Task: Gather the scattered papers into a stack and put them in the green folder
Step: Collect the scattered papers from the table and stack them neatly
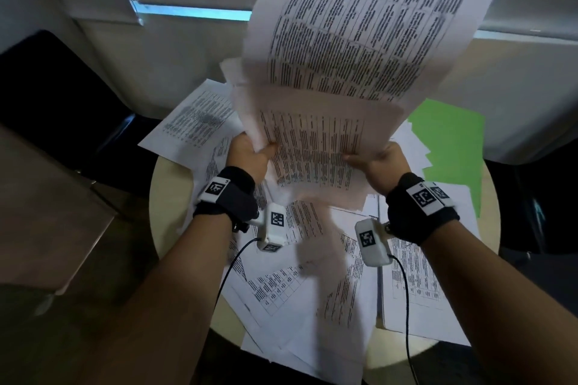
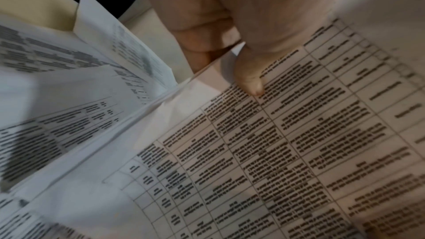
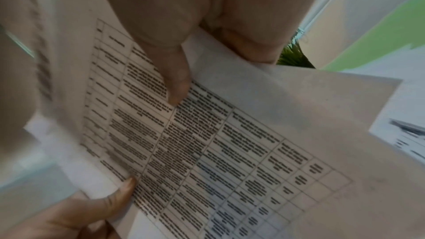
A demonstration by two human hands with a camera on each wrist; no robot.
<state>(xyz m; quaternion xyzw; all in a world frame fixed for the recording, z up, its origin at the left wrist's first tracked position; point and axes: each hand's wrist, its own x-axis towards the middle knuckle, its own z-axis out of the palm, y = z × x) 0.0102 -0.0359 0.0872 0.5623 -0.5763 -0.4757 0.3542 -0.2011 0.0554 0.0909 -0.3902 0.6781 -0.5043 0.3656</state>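
I hold a loose bundle of printed sheets (image 1: 316, 147) raised above the round table (image 1: 164, 194), its top pages fanning up toward the window. My left hand (image 1: 250, 153) grips the bundle's left edge, thumb on the front page (image 2: 250, 83). My right hand (image 1: 380, 162) pinches the right edge, thumb pressed on the printed table (image 3: 177, 88). More printed papers (image 1: 312, 284) lie scattered over the tabletop below. The green folder (image 1: 450, 147) lies flat at the table's far right, partly under white sheets; it shows as a green patch (image 3: 379, 37) in the right wrist view.
A dark chair (image 1: 59, 103) stands at the left beyond the table. A brown surface (image 1: 47, 212) juts in at the near left. One sheet (image 1: 190, 122) overhangs the table's far-left rim. Cables (image 1: 406, 306) run from the wrist cameras along both forearms.
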